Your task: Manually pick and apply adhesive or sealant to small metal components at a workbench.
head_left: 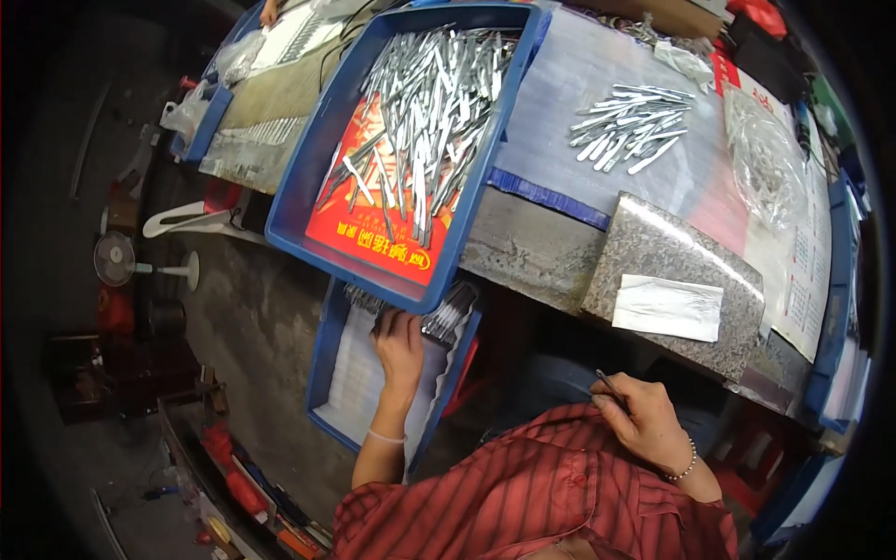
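Note:
My left hand (399, 343) reaches into a lower blue bin (322, 369), partly under the overhanging upper bin. Its fingers are curled down at a pile of slim metal pieces (450, 317); whatever is in their grip is hidden. In front of my chest, my right hand (646, 422) is closed on a slim dark metal strip (609, 381), whose end sticks out past the thumb and forefinger. The upper blue bin (297, 201) holds many shiny flat metal strips (429, 112) on a red printed sheet (373, 243). A loose heap of similar strips (633, 126) lies on the plastic-covered bench.
A speckled stone slab (644, 233) with a folded white cloth (667, 308) sits at the bench's front edge. Right of the heap lies a clear plastic bag (767, 163). Strips lie in rows (271, 131) on the far left bench. A fan (117, 259) stands at left.

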